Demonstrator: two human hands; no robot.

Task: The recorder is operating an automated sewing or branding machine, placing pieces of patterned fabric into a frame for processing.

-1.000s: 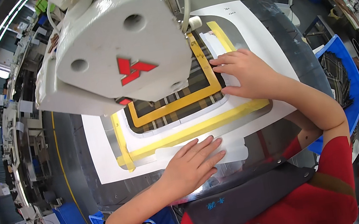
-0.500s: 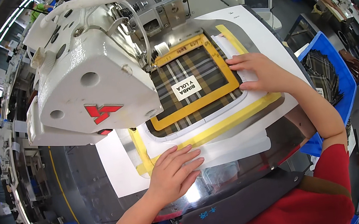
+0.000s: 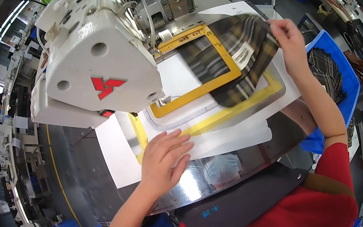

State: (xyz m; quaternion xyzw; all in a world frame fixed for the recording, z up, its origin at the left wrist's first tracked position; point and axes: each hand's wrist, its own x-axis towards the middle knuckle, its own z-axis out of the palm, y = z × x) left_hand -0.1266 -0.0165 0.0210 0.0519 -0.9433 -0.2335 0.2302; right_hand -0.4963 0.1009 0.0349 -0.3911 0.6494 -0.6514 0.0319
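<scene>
"Dark plaid fabric panel (image 3: 244,35) has slid rightward since half a second ago, when it lay flat beneath the yellow rectangular frame (image 3: 202,95); the bare right hand (image 3: 291,42) has swung outward with it."

"Where is it now, and how does it look?"

"Partly under the frame's right bar. One end shows through the opening, and the rest is lifted beyond that bar, above the white paper sheet (image 3: 118,159). It's near-black, crossed by brown, grey and white stripes, smeared by motion and rippled towards the hand. A small white rectangular label (image 3: 244,55) sits on the raised part, its print blurred."

"Which way does it point?"

"Held edge to the right and away from the wearer, trailing end left towards the glossy white machine head (image 3: 101,69). A rounded lower corner reaches towards the wearer, over the yellow tape strip (image 3: 210,121). What shows spreads roughly left to right; bent like that, I can't tell its true long axis."

"And the hands?"

"Right one pinches the panel's far right edge in its fingertips. The bare left hand (image 3: 162,158) is unclenched, palm down, fingers extended at the sheet's near edge; whether it presses down, I can't tell."
</scene>
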